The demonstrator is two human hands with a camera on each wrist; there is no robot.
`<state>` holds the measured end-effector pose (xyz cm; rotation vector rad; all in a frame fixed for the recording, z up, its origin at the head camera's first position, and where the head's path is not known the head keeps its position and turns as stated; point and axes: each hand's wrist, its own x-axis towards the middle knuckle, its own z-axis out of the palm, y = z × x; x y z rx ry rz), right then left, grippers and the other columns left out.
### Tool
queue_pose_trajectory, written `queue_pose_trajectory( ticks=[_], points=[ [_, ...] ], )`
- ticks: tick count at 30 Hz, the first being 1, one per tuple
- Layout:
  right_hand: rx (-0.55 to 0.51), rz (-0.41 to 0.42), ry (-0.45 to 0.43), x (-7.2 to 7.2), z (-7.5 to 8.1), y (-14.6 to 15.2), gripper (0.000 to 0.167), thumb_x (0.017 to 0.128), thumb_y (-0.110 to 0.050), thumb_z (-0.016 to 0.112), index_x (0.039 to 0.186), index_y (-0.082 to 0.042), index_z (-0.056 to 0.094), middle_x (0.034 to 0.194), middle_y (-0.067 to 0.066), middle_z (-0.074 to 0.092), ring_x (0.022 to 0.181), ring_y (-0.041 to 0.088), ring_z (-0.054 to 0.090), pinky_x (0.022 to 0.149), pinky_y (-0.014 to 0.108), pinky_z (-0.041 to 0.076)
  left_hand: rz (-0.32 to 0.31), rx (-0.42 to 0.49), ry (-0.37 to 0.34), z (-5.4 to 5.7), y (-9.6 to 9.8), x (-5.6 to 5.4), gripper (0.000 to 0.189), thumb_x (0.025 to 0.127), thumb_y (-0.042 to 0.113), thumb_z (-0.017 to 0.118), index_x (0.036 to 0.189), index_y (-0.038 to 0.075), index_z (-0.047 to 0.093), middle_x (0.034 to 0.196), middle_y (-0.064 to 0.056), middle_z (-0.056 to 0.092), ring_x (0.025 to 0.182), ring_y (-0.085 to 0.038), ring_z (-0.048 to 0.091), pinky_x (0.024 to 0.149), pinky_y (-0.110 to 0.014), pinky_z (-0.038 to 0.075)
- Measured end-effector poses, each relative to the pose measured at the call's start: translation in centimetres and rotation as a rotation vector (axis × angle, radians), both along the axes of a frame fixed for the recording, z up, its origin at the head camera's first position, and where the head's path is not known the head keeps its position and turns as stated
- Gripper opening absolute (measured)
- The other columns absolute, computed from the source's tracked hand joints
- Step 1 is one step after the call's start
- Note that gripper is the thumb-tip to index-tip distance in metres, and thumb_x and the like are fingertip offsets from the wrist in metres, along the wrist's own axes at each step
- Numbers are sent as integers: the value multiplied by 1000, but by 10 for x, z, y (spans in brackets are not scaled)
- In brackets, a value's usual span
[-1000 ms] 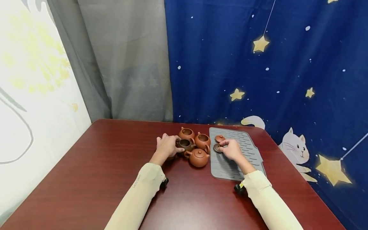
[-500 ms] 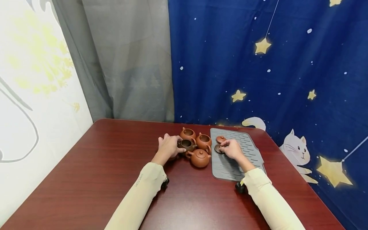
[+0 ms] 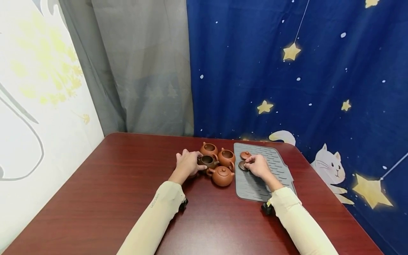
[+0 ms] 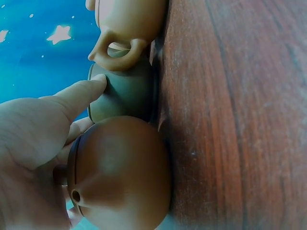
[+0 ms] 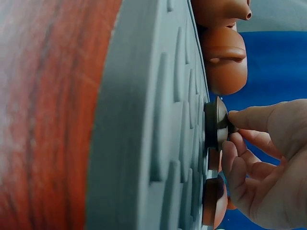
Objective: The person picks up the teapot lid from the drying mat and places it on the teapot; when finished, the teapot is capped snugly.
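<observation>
A dark brown teapot without its lid stands among reddish-brown teapots on the table. My left hand holds its left side, thumb on the wall near the rim. Partly hidden beneath that hand is a brown teapot, its spout facing the left wrist camera. My right hand pinches the knob of a dark brown lid at the grey ridged mat. An orange-brown lid lies just behind it, and the right wrist view shows another reddish lid beyond.
Two uncovered reddish teapots, one at the back and one beside the mat, crowd the dark one. In front sits a lidded teapot. Red-brown tabletop extends left, and a blue star-patterned curtain hangs behind.
The head view has shifted slightly, so everything appears a little lower and to the right. Both hands keep their holds on the dark teapot and dark lid.
</observation>
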<state>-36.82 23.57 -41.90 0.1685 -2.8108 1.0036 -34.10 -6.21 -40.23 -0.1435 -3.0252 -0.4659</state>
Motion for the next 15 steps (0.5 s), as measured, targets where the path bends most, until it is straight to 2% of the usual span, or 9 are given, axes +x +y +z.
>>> queue_pose_trajectory(
  ticks=[5, 15],
  points=[
    [-12, -6, 15, 1, -1, 0, 11, 88, -11, 75, 93, -2, 75, 87, 9, 73, 81, 23, 65, 72, 38, 50, 1, 1, 2, -1, 0, -1, 54, 81, 53, 77, 127, 27, 66, 104, 1, 67, 107, -25, 45, 88, -47, 28],
    [-55, -73, 57, 6, 4, -7, 13, 85, -18, 77, 91, -7, 77, 91, 8, 74, 84, 25, 66, 72, 38, 51, -6, 11, -2, -1, 0, -2, 54, 81, 52, 78, 126, 26, 66, 103, 2, 68, 106, -25, 45, 87, -47, 27]
  ],
)
